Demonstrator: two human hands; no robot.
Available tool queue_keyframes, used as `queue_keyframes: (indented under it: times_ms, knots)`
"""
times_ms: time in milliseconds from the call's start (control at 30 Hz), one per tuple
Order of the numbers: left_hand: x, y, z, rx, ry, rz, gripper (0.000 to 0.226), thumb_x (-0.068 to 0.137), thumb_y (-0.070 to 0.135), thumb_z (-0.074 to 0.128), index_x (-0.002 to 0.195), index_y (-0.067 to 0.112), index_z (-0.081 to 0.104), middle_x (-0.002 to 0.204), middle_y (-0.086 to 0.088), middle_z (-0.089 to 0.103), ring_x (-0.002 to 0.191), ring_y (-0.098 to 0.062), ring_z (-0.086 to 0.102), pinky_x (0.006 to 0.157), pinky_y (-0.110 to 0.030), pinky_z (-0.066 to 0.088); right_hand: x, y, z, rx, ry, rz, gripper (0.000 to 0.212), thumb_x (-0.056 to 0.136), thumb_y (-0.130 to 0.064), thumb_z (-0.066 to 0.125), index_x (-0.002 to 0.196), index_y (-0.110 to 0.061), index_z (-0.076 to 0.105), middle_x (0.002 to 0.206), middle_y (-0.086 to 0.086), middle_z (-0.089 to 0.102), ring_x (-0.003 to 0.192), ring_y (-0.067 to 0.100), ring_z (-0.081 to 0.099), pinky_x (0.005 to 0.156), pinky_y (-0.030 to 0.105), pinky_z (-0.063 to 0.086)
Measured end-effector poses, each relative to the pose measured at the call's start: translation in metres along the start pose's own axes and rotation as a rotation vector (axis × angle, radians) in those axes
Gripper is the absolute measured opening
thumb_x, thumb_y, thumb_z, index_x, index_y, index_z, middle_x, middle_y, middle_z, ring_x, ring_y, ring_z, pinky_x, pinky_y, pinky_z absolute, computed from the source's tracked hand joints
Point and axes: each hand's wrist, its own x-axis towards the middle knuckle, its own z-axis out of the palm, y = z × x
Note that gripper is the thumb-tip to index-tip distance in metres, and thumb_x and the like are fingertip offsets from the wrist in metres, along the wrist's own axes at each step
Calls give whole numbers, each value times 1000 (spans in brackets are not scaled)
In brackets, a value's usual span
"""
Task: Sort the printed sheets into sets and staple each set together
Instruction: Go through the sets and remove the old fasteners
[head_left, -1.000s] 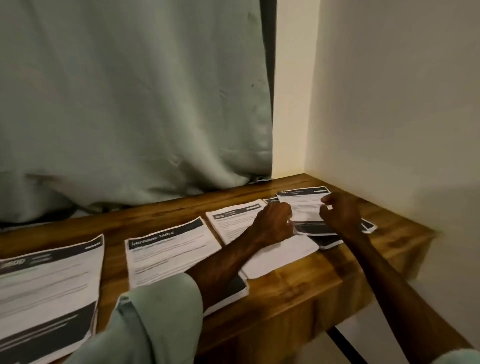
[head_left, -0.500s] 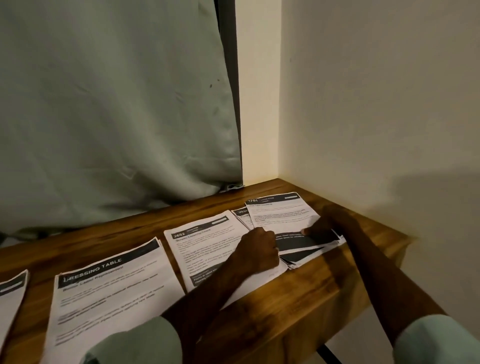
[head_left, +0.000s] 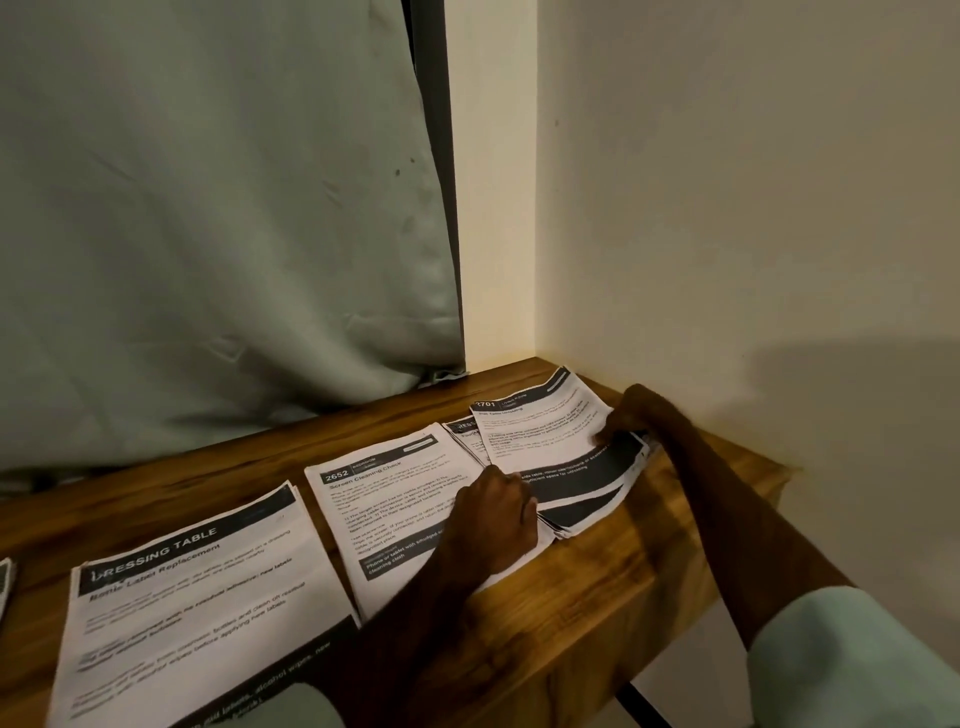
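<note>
Fingers (head_left: 607, 435) of your right hand (head_left: 636, 415): curled together, pinching the right edge of the 2701 sheet (head_left: 540, 436).
Fingers (head_left: 525, 506) of your left hand (head_left: 498, 519): curled, tips tucked against the near left edge of the stack (head_left: 587, 512); whether they grip it cannot be told.

Curtain (head_left: 208, 208): pale green, hangs behind the table, hem bunched along its far edge.
Wall (head_left: 727, 208): cream, plain, meets the table on your right.
Table (head_left: 597, 582): wood, set into the corner.
DRESSING TABLE sheet (head_left: 197, 613): tops a pile at near left, lying flat, dark band across its head.
2652 sheet (head_left: 384, 499): headed "Screen Cleaning Check", flat, just right of the DRESSING TABLE sheet; your left wrist lies across its near right part.
Sleeve (head_left: 852, 660): pale green, on your right forearm.
Stack: far right of the table, in the corner, just beside the 2652 sheet, its sheets fanned unevenly; the 2701 sheet lies topmost, skewed.
Edge sheet (head_left: 4, 582): far left, only a sliver in view.
</note>
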Motion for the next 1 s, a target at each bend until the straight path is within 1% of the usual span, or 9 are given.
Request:
queue_keyframes:
  times_ms: [133, 200, 333, 433, 500, 567, 633, 700, 1000]
  knots:
    - [1, 2, -6, -220, 36, -102, 50, 103, 46, 50, 144, 19, 45, 143, -6, 52, 131, -21, 52, 100, -32, 47, 0, -12, -6, 95, 197, -89, 57, 71, -24, 92, 116, -1, 66, 109, 12, 70, 87, 24, 66, 76, 33, 55]
    - [-3, 6, -11, -328, 120, -138, 59, 102, 46, 53, 151, 17, 35, 151, -7, 45, 138, -22, 48, 104, -30, 45, -14, -24, -18, 116, 325, -154, 55, 72, -25, 91, 119, -4, 69, 108, 10, 71, 85, 21, 65, 70, 31, 55]
    - [-8, 6, -19, -310, 433, -138, 52, 98, 34, 67, 139, 6, 54, 134, -13, 63, 120, -26, 63, 97, -19, 38, -51, -41, -44, 128, 523, -312, 47, 80, -22, 85, 123, -9, 71, 118, 10, 72, 97, 24, 69, 70, 27, 47]
    - [-2, 11, -46, -610, 409, -257, 49, 104, 44, 52, 143, 15, 49, 138, -5, 59, 121, -15, 56, 95, -24, 41, -79, -51, -61, 202, 599, -439, 37, 83, -25, 83, 118, -12, 75, 113, 8, 75, 94, 20, 70, 72, 27, 53]
    - [13, 1, -72, -898, 441, -416, 49, 104, 49, 49, 137, 14, 54, 128, -4, 64, 112, -16, 62, 83, -24, 48, -98, -56, -65, 325, 561, -472, 39, 82, -27, 84, 117, -12, 75, 110, 6, 75, 90, 19, 72, 72, 26, 57]
    - [21, -14, -111, -1288, 421, -566, 68, 95, 66, 54, 134, 10, 59, 128, -7, 68, 111, -21, 67, 89, -37, 56, -119, -61, -58, 528, 468, -493, 41, 79, -24, 87, 115, -10, 75, 105, 6, 76, 81, 22, 75, 69, 30, 63]
    - [12, -31, -147, -1657, 277, -531, 72, 97, 70, 43, 137, 11, 58, 130, -2, 67, 116, -22, 65, 101, -45, 53, -137, -63, -39, 736, 334, -510, 37, 76, -18, 89, 108, -6, 76, 100, 12, 78, 79, 31, 77, 71, 43, 65]
    - [-6, -51, -174, -1875, 169, -450, 57, 107, 54, 33, 139, 13, 57, 130, -9, 69, 113, -28, 69, 95, -43, 58, -149, -65, -9, 844, 203, -505, 38, 76, -15, 89, 109, -4, 76, 101, 14, 78, 85, 33, 77, 80, 50, 63]
    - [-140, -170, -205, -1497, 245, -642, 32, 109, 29, 46, 132, 14, 62, 130, -12, 70, 108, -28, 73, 86, -43, 62, -187, -107, 156, 1037, -235, -352, 34, 79, -16, 87, 111, -11, 76, 102, 5, 79, 90, 24, 77, 72, 33, 62]
